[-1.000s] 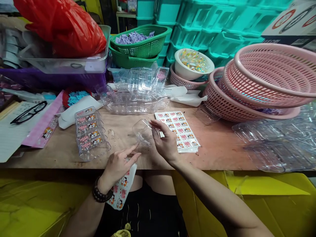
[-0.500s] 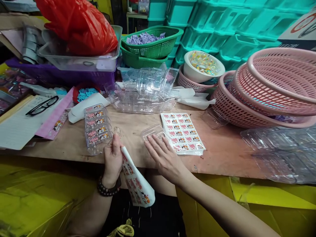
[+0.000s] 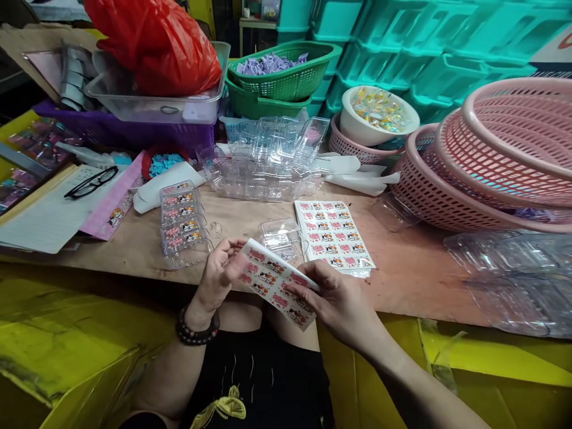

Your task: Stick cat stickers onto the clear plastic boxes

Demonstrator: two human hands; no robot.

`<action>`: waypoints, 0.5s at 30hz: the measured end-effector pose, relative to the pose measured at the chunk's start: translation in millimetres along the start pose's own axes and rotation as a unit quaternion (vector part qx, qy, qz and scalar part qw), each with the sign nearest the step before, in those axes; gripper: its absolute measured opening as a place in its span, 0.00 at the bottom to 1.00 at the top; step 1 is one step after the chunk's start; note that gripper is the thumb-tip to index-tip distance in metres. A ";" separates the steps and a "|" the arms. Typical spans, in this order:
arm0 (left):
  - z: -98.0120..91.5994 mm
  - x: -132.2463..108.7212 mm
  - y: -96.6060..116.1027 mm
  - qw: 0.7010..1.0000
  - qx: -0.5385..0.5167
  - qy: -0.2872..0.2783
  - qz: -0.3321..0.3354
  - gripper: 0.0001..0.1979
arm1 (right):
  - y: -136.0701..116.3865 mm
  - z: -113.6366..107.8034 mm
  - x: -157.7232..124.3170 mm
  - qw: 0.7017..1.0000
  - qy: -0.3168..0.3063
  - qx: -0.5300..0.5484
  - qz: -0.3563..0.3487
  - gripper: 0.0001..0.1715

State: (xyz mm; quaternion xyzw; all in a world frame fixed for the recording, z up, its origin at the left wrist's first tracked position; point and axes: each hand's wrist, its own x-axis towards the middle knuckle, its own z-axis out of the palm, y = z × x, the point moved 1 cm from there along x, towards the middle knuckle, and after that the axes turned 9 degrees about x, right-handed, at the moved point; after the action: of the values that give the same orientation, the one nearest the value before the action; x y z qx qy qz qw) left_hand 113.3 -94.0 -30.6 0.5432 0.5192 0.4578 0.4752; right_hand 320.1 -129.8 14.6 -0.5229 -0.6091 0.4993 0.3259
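Note:
A sheet of cat stickers [image 3: 279,286] is held between both hands above my lap, tilted towards me. My left hand [image 3: 221,271] pinches its left end, thumb in front and fingers behind. At the right end, my right hand [image 3: 333,295] grips the sheet with the thumb on its printed face. Just beyond the sheet lies a clear plastic box [image 3: 281,233]. A stack of sticker sheets [image 3: 333,235] rests to the right of that box. On the left, several clear boxes with stickers on them [image 3: 182,220] stand in an overlapping row.
Clear plastic boxes [image 3: 272,173] are heaped at the back centre. Pink baskets [image 3: 482,161] and more clear packaging [image 3: 513,280] occupy the right. Eyeglasses [image 3: 92,182] lie on papers at left. Behind are a red bag [image 3: 156,47], green baskets [image 3: 279,83] and stacked teal bins [image 3: 411,65].
My right hand has left the clear box and taken hold of the sticker sheet's right end. The sheet, hanging curled from my left hand before, is now raised and spread between both hands.

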 end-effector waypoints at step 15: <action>21.1 -17.4 -3.0 0.986 0.015 -0.154 -0.055 0.16 | -20.5 -15.4 -0.2 0.994 -0.043 -0.100 -0.009 0.06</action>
State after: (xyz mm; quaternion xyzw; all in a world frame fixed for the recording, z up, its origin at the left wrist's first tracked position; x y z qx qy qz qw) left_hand 133.1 -112.3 -36.4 0.5849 0.4755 0.3343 0.5657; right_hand 327.9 -125.0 38.5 -0.5251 -0.6743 0.4552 0.2497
